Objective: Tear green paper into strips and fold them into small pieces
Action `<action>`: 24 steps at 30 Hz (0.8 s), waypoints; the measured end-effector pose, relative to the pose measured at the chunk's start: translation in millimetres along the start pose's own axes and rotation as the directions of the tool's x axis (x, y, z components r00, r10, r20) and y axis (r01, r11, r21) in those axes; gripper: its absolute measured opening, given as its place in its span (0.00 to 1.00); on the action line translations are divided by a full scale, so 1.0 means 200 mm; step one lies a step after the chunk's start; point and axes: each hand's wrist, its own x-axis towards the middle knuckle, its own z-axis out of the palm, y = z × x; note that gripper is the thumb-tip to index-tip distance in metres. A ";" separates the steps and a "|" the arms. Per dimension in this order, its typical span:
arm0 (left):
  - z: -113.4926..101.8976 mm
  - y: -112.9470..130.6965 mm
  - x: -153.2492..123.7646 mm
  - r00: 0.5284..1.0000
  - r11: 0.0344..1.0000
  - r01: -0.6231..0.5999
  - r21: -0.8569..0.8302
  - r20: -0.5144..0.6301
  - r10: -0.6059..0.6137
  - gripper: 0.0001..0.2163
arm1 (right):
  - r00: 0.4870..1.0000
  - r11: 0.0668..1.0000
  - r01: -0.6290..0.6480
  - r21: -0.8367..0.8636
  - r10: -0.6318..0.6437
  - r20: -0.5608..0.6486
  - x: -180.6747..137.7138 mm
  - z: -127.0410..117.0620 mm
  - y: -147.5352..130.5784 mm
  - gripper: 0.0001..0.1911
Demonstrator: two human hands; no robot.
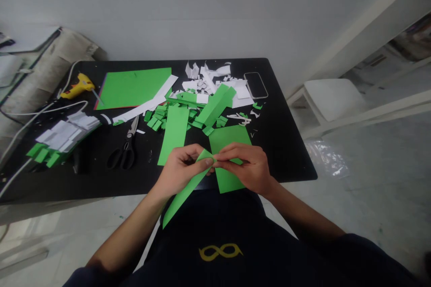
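Between my two hands is a long green paper strip [183, 199], slanting down toward my lap. My left hand [183, 168] grips it with the thumb on top near its upper end. My right hand [247, 166] pinches the strip's top corner, thumb and fingertips pressed together. Under my right hand a wider green paper sheet [230, 179] overhangs the table's front edge. Another green paper piece [175, 132] lies just beyond my left hand. Black-handled scissors [126, 148] rest to the left, blades slightly apart and pointing away from me.
Green and white paper scraps [202, 98] are heaped mid-table. A phone [256, 85] lies at the back right. Stacked green sheets [134, 87], a yellow glue gun [79, 86] with its cord, and a white-and-green folded-paper piece [63, 136] occupy the left. A white stool [333, 98] stands right.
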 end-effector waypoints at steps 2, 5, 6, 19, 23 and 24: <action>0.00 0.00 0.00 1.000 1.000 -0.003 -0.008 0.002 0.003 0.11 | 1.000 1.000 -0.013 -0.014 0.013 0.001 0.00 0.00 0.00 0.10; 0.00 0.00 0.00 1.000 1.000 -0.001 -0.008 0.004 0.001 0.10 | 0.999 0.999 -0.036 -0.025 0.036 0.004 0.00 0.00 0.00 0.08; 0.00 0.00 0.00 1.000 1.000 -0.002 -0.007 0.004 0.002 0.10 | 0.999 0.999 -0.037 -0.020 0.037 0.001 0.00 0.00 0.00 0.08; 0.01 -0.01 0.01 0.998 0.999 -0.022 0.045 -0.051 0.024 0.11 | 0.926 0.910 -0.375 0.175 0.360 0.110 -0.01 0.03 -0.02 0.04; 0.02 -0.01 0.01 0.998 0.997 -0.029 0.074 -0.053 0.033 0.11 | 0.925 0.909 -0.379 0.176 0.364 0.112 -0.01 0.03 -0.02 0.04; 0.02 -0.01 0.01 0.998 0.996 -0.029 0.079 -0.054 0.033 0.11 | 0.922 0.907 -0.385 0.172 0.370 0.110 -0.01 0.03 -0.02 0.04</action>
